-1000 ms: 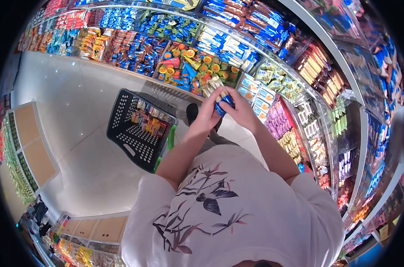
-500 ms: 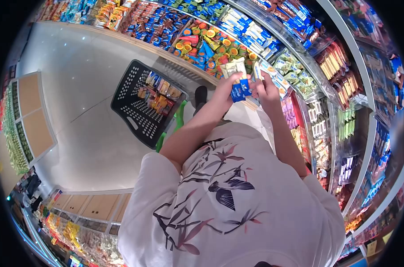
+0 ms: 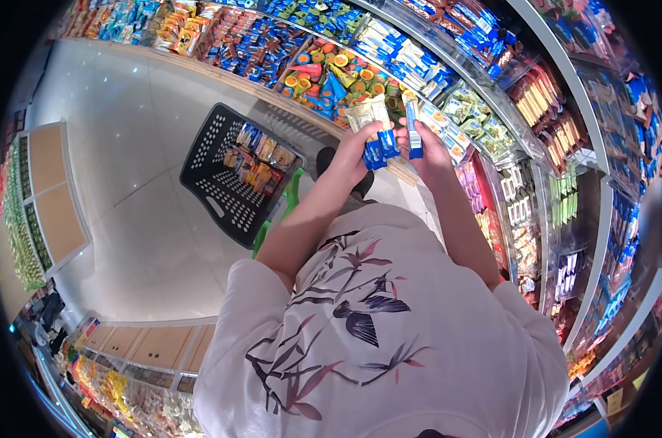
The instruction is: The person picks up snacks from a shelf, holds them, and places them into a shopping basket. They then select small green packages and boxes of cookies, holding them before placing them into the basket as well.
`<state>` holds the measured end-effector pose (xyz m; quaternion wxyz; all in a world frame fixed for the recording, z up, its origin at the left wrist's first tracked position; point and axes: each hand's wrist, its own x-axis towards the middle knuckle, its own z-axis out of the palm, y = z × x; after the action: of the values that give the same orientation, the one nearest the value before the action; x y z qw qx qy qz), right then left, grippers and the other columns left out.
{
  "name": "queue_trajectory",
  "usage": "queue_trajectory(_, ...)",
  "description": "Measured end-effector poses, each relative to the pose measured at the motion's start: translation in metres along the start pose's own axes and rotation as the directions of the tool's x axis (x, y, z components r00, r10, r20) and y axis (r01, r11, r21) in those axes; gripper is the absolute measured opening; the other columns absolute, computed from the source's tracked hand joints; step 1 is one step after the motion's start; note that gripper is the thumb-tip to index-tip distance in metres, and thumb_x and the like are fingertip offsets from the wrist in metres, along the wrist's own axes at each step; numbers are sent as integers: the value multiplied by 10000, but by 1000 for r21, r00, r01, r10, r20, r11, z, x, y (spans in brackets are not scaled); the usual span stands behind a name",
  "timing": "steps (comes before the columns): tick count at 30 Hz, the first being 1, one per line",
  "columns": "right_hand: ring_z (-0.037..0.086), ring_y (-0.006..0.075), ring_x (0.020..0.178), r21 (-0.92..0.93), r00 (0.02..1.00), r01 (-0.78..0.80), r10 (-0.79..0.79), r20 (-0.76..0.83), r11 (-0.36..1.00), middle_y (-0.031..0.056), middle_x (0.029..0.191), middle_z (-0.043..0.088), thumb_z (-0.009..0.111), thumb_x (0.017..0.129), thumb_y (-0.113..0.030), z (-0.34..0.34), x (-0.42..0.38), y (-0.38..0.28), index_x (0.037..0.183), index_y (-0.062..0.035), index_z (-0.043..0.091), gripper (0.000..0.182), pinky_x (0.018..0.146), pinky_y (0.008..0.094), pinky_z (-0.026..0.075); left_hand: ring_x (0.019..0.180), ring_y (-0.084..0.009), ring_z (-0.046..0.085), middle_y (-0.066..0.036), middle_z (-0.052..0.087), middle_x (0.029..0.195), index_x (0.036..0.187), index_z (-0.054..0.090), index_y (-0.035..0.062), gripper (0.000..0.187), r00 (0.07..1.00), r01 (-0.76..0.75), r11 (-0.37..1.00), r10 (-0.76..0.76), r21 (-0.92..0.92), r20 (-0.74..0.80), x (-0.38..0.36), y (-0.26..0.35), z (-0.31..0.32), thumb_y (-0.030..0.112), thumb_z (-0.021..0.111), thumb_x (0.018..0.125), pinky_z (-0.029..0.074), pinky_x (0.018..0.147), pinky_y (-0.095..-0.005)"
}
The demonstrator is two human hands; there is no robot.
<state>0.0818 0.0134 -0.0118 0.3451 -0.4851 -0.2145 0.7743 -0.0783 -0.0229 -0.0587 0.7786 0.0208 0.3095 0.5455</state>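
My left hand (image 3: 356, 151) is closed around several cream-and-blue snack packets (image 3: 375, 135), their pale ends fanned out above the fingers. In my right hand (image 3: 431, 150) I pinch one slim white-and-blue snack packet (image 3: 414, 128), held upright. The two hands are close together in front of the shelf, just above a bin of colourful cone-shaped sweets (image 3: 338, 77). Left of my forearm stands a dark grey shopping basket (image 3: 221, 153) with round holes, and several packaged snacks (image 3: 261, 157) lie in it.
Curved shelves with bins of wrapped snacks (image 3: 400, 55) run along the front and right. Green parts (image 3: 293, 191) show beside the basket. Pale tiled floor (image 3: 134, 190) spreads to the left, bordered by wooden cabinets (image 3: 152, 343) and another goods display (image 3: 24, 212).
My hands have shifted slightly left and a little apart. The right hand's packet has turned, showing its long white-and-blue side, and the packets in my left hand have fanned out more.
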Motion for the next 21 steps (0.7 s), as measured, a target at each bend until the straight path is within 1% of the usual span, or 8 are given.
queue_trajectory(7, 591, 106, 775, -114, 994, 72, -63, 84, 991, 43, 868, 622, 469, 979, -265, -7, -3, 2, 1122, -1, 567, 316, 734, 250, 480, 792, -167, 658, -94, 657, 919, 1078, 570, -11, 318, 999, -9, 999, 11, 52, -48, -5, 0, 8, 229, 606, 873, 540, 713, -304)
queue_trajectory(10, 603, 108, 788, -198, 972, 235, -230, 50, 952, 57, 918, 641, 485, 975, -220, 2, -2, 2, 1083, 0, 577, 261, 728, 244, 484, 780, -176, 662, -100, 659, 922, 1087, 562, -3, 331, 997, 11, 997, -5, 78, -81, -3, -1, 7, 247, 605, 873, 544, 692, -316)
queue_trajectory(12, 581, 177, 959, -464, 888, 455, -423, 178, 760, 94, 1061, 627, 550, 915, -119, 4, -6, -10, 1061, -39, 589, 172, 866, 307, 444, 771, -179, 665, -101, 659, 928, 1097, 556, 9, 335, 998, 19, 997, -15, 74, -53, -6, 1, 11, 255, 601, 875, 546, 677, -325)
queue_trajectory(14, 546, 219, 1053, -685, 708, 647, -596, 378, 334, 108, 1136, 602, 584, 867, -77, 7, -8, -19, 1064, -67, 598, 197, 938, 343, 403, 788, -175, 664, -92, 656, 936, 1109, 550, 22, 336, 998, 50, 998, -48, 40, -46, -10, 3, 15, 266, 596, 882, 544, 686, -321)
queue_trajectory(15, 475, 281, 1147, -740, 681, 647, -576, 452, 184, 125, 1250, 531, 605, 789, -32, 14, -16, -27, 1048, -116, 624, 272, 997, 378, 341, 797, -174, 664, -87, 655, 940, 1114, 547, 29, 337, 997, 65, 998, -64, 24, -41, -11, 4, 16, 272, 593, 885, 543, 690, -319)
queue_trajectory(18, 473, 310, 1144, -724, 598, 688, -530, 601, -44, 138, 1303, 487, 611, 759, -25, 20, -21, -28, 1024, -136, 640, 288, 981, 380, 352, 849, -161, 658, -76, 651, 987, 1119, 544, 42, 325, 993, 120, 993, -119, -19, 13, -8, 3, 13, 280, 582, 901, 538, 718, -308)
queue_trajectory(19, 461, 321, 1171, -742, 625, 668, -499, 600, -56, 147, 1338, 453, 554, 758, 37, 25, -26, -26, 1010, -142, 642, 322, 981, 378, 352, 859, -156, 654, -71, 648, 995, 1125, 543, 42, 326, 993, 119, 993, -118, -8, 15, -7, 3, 13, 279, 579, 905, 536, 728, -303)
queue_trajectory(21, 450, 319, 1195, -728, 653, 681, -519, 552, 82, 153, 1341, 448, 494, 757, 90, 19, -22, -12, 1005, -136, 640, 366, 984, 369, 353, 878, -146, 647, -60, 643, 1012, 1138, 543, 42, 327, 993, 114, 993, -114, 14, 16, -7, 2, 15, 278, 573, 912, 530, 747, -293)
